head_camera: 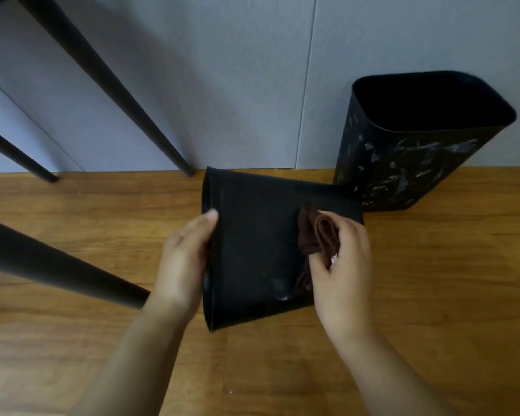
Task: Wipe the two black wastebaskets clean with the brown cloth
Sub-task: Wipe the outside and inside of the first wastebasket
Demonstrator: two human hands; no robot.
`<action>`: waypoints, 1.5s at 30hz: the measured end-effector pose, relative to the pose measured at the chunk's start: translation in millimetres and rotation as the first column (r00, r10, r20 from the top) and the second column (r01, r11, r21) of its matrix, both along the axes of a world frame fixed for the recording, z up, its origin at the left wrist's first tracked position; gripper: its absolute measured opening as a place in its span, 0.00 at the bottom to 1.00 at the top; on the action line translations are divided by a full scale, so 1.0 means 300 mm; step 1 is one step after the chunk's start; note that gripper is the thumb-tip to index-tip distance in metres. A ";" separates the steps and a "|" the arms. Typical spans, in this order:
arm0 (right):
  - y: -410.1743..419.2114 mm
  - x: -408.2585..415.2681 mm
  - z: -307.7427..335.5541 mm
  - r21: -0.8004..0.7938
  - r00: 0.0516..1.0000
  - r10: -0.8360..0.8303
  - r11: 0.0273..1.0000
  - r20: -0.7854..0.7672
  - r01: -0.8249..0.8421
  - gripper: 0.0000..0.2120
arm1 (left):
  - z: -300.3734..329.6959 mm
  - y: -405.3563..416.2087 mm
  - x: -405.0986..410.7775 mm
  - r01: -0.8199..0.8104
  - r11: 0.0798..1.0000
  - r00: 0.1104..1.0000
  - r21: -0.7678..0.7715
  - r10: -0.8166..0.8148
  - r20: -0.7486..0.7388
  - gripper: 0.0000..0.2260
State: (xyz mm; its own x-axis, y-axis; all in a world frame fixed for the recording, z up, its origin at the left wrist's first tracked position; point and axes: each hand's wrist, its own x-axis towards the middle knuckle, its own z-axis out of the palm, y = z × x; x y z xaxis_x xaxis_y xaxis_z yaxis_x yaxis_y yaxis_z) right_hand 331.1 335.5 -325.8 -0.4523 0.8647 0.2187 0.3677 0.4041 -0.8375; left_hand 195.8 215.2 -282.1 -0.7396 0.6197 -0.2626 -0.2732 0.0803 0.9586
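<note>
A black wastebasket (252, 235) lies on its side on the wooden floor, its open rim facing left. My left hand (183, 259) grips that rim, thumb on the outer wall and fingers hidden inside. My right hand (339, 265) holds the bunched brown cloth (317, 232) against the basket's upper wall near its base end. A pale smudge shows on the wall near the lower right. The second black wastebasket (409, 163) stands upright at the back right by the wall, its side streaked with whitish marks.
Dark tapered furniture legs (108, 82) slant down at the left, one thick leg (57, 265) close to my left forearm. A grey wall (237, 70) rises right behind both baskets. Wooden floor (448, 280) spreads to the right and front.
</note>
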 end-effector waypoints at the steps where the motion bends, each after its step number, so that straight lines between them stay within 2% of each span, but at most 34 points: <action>1: 0.006 0.000 0.000 -0.013 1.000 -0.017 1.000 -0.012 0.016 0.23 | -0.016 -0.012 0.022 0.046 0.999 0.998 0.016 -0.046 -0.030 0.14; 3: 0.014 0.001 -0.003 -0.004 0.999 -0.030 1.000 -0.011 0.030 0.23 | -0.049 -0.022 0.051 0.085 0.995 0.968 -0.060 -0.097 -0.233 0.13; 5: 0.020 0.003 -0.010 -0.006 0.999 -0.043 0.999 -0.019 0.043 0.22 | -0.067 -0.017 0.062 0.030 0.980 0.877 -0.196 -0.120 -0.466 0.10; 7: 0.017 0.005 -0.015 -0.028 0.997 -0.063 0.998 -0.032 0.062 0.22 | -0.079 -0.014 0.062 -0.078 0.960 0.795 -0.270 -0.104 -0.598 0.10; 8: 0.012 0.006 -0.017 -0.029 0.997 -0.069 0.997 -0.036 0.068 0.22 | -0.087 -0.013 0.062 -0.121 0.954 0.783 -0.275 -0.079 -0.617 0.11; 13: -0.009 0.009 -0.017 -0.001 1.000 -0.028 1.000 -0.003 0.028 0.24 | -0.124 0.001 0.075 -0.278 0.937 0.824 -0.211 0.120 -0.553 0.17; 15: -0.025 0.009 -0.010 0.065 0.996 0.046 0.997 0.077 -0.051 0.26 | -0.128 -0.004 0.075 -0.339 0.922 0.825 -0.187 0.196 -0.530 0.19; 18: -0.013 0.011 -0.011 0.168 0.965 0.121 0.972 0.231 -0.162 0.29 | -0.115 -0.021 0.072 -0.348 0.922 0.827 -0.172 0.215 -0.519 0.20; 20: 0.045 0.020 -0.026 0.146 0.971 0.050 0.986 0.233 -0.086 0.28 | -0.106 -0.029 0.062 -0.352 0.919 0.830 -0.175 0.221 -0.512 0.20; 23: 0.117 0.044 -0.048 0.019 0.972 -0.118 0.993 0.202 0.116 0.26 | -0.100 -0.035 0.050 -0.363 0.911 0.817 -0.195 0.210 -0.537 0.21; 27: 0.006 0.054 -0.044 0.035 0.955 -0.150 0.989 0.256 0.146 0.28 | -0.088 -0.019 0.047 -0.377 0.893 0.785 -0.244 0.168 -0.597 0.19; 29: -0.084 0.044 -0.029 0.015 0.966 -0.044 0.999 0.256 0.042 0.32 | -0.078 -0.006 0.043 -0.379 0.890 0.793 -0.256 0.169 -0.586 0.19; 32: -0.161 0.033 -0.020 0.153 0.928 0.261 0.939 0.268 -0.308 0.35 | -0.069 -0.002 0.026 -0.372 0.888 0.799 -0.270 0.159 -0.580 0.19; 33: -0.145 0.033 -0.024 0.188 0.914 0.292 0.917 0.282 -0.351 0.35 | -0.068 -0.004 0.020 -0.370 0.886 0.801 -0.278 0.154 -0.578 0.19; 35: -0.070 0.043 -0.046 0.169 0.929 0.199 0.950 0.313 -0.261 0.33 | -0.067 -0.010 0.009 -0.372 0.883 0.812 -0.287 0.159 -0.562 0.19; 37: 0.028 0.070 -0.073 0.063 0.961 0.016 0.997 0.277 -0.035 0.31 | -0.068 -0.016 0.007 -0.380 0.879 0.813 -0.287 0.169 -0.557 0.19; 39: 0.079 0.099 -0.091 0.016 0.961 -0.135 0.991 0.240 0.135 0.28 | -0.065 -0.015 0.012 -0.381 0.882 0.815 -0.277 0.179 -0.552 0.19; 40: 0.071 0.102 -0.092 0.019 0.954 -0.167 0.986 0.247 0.167 0.27 | -0.064 -0.012 0.015 -0.378 0.884 0.818 -0.274 0.180 -0.546 0.19; 43: -0.043 0.076 -0.066 0.001 0.960 -0.105 0.994 0.259 0.108 0.31 | -0.064 0.001 0.020 -0.377 0.884 0.831 -0.278 0.189 -0.524 0.19; 45: -0.118 0.056 -0.041 0.051 0.969 0.093 0.993 0.231 -0.107 0.33 | -0.066 0.001 0.015 -0.376 0.881 0.837 -0.289 0.189 -0.514 0.20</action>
